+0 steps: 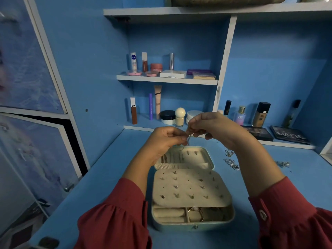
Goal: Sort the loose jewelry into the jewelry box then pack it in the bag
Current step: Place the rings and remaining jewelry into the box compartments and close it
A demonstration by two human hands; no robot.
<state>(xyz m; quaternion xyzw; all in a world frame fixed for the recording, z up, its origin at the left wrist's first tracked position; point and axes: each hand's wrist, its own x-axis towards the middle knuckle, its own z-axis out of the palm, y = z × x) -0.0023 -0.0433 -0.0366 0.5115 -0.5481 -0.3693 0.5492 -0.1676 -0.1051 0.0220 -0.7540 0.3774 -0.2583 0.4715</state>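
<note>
A pale green jewelry box (pixel 195 226) lies open on the blue table, its cream lid (pixel 186 157) tipped back and a cream earring panel (pixel 188 187) studded with several small earrings. Rings and chains show in the front compartments. Above the lid, my left hand (pixel 163 141) and my right hand (pixel 213 128) meet, both pinching a thin chain necklace (pixel 186 141) that hangs down toward the lid. Loose silver jewelry (pixel 231 163) lies on the table to the right of the box, with another piece (pixel 283 163) farther right. No bag is in view.
Shelves behind the table hold cosmetics: tubes, jars (pixel 168 116), bottles (pixel 262 114) and dark palettes (pixel 289 134). A cupboard with patterned doors (pixel 27 69) stands on the left. Bare blue table (pixel 111 177) surrounds the box.
</note>
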